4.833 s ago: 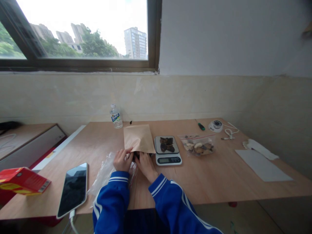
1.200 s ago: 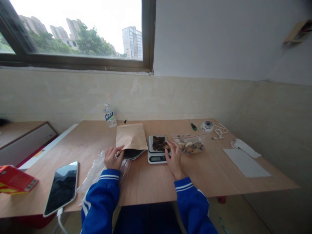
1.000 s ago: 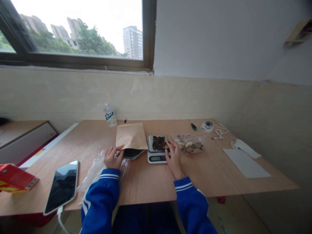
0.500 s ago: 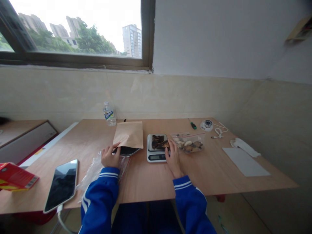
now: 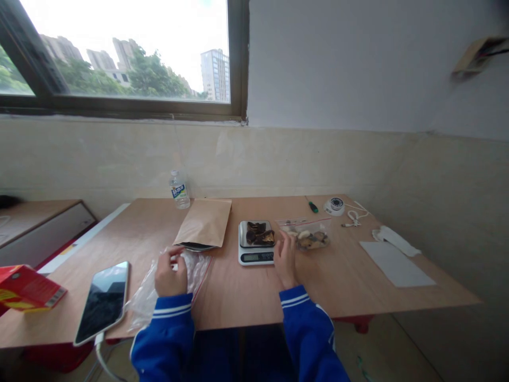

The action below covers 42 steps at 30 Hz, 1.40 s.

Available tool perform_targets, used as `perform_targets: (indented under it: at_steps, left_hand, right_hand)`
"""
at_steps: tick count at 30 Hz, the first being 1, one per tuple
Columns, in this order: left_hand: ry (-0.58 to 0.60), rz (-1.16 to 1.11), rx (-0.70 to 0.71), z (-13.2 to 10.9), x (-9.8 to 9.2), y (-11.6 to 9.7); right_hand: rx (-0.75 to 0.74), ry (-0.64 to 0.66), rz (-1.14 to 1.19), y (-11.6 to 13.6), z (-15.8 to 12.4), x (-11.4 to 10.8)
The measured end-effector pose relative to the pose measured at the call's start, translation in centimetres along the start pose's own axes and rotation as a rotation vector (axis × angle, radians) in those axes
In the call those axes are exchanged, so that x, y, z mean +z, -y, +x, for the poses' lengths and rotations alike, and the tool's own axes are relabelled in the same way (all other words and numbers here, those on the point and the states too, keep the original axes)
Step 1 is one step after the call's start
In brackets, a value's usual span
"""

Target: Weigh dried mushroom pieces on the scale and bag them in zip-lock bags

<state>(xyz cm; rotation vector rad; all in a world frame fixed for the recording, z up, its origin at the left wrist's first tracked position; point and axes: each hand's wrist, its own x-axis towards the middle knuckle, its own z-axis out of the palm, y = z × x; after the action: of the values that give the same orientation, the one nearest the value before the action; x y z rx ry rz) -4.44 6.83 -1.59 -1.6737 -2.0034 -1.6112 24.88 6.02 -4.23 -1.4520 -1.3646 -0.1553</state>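
L hand (image 5: 170, 273) is hovering at the clear plastic bag (image 5: 202, 270), fingers curling in; can't tell if it's gripping anything. Kraft bag (image 5: 204, 222) is lying just beyond, mouth facing the person. R hand (image 5: 285, 257) is hanging loosely open by the rt edge of the digi scale (image 5: 256, 258); contact unclear. Dark dried pcs (image 5: 259, 234) are sitting on its platform. Zip bag w/ more pcs (image 5: 323, 227) is lying just rt. Bottle (image 5: 181, 193) is standing at back L.

hands (image 5: 170, 273) — 2 | scale (image 5: 256, 258) — 1 | paper bag (image 5: 204, 223) 1 | bottle (image 5: 180, 192) 1
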Motion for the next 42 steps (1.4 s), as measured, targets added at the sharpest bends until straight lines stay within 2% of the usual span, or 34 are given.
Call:
perform_targets:
  at_steps: [3,6,10,13,17,20,23,26,29,33,42]
  left_hand:
    - [0.218,0.084,-0.042,-2.6,-1.5,1.2]
    - [0.356,0.205,-0.02,-4.0,-1.6,3.0]
    - [0.496,0.136,0.035,-3.5,-1.4,4.1]
    - [0.551,0.083,-0.038,-2.9,-2.3,3.2]
    - [0.565,0.014,-0.12,-2.4,-4.6,0.1]
    - [0.502,-0.076,-0.122,-2.0,-6.5,-3.3]
    - [0.483,-0.161,-0.139,-1.8,-7.7,-6.6]
    - [0.479,-0.238,-0.211,-2.0,-8.2,-8.4]
    - [0.486,-0.297,-0.259,-2.2,-8.3,-8.9]
    - [0.476,-0.327,-0.3,-2.3,-8.5,-8.4]
    - [0.459,-0.345,-0.32,-2.4,-8.3,-7.7]
  right_hand:
    - [-0.059,0.063,-0.028,-0.1,0.0,0.2]
    - [-0.081,0.089,-0.048,-0.1,-0.1,0.5]
    - [-0.067,0.08,-0.058,-0.2,-0.1,0.6]
    - [-0.063,0.07,-0.069,-0.1,-0.1,0.4]
    - [-0.054,0.026,-0.053,0.2,-0.1,0.0]
    - [-0.059,0.013,-0.06,0.2,-0.1,0.0]
    - [-0.077,0.06,-0.104,-0.3,-0.3,0.4]
    - [-0.081,0.114,-0.122,-0.8,-0.4,0.8]
    - [-0.046,0.127,-0.058,-1.2,-0.5,0.8]
    - [0.012,0.134,0.057,-1.1,-0.4,0.5]
    - [0.033,0.108,0.151,-1.0,-0.2,0.5]
